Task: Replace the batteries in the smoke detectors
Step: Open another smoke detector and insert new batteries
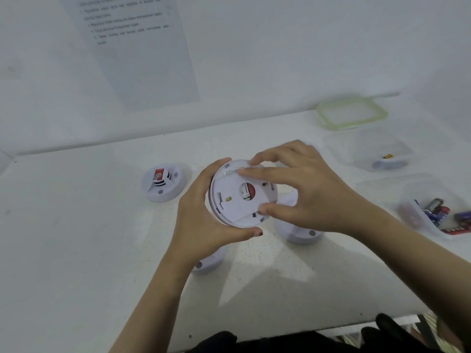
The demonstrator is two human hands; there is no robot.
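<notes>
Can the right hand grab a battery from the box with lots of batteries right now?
Probably yes, once it lets go. The right hand is pinching the back of the held smoke detector, but the open box of batteries sits just to its right with nothing between.

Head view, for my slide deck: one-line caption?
Left hand and right hand hold an upturned smoke detector above the table, battery tub alongside.

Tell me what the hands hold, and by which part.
Both hold one smoke detector: left hand grips its rim, right hand pinches its back.
</notes>
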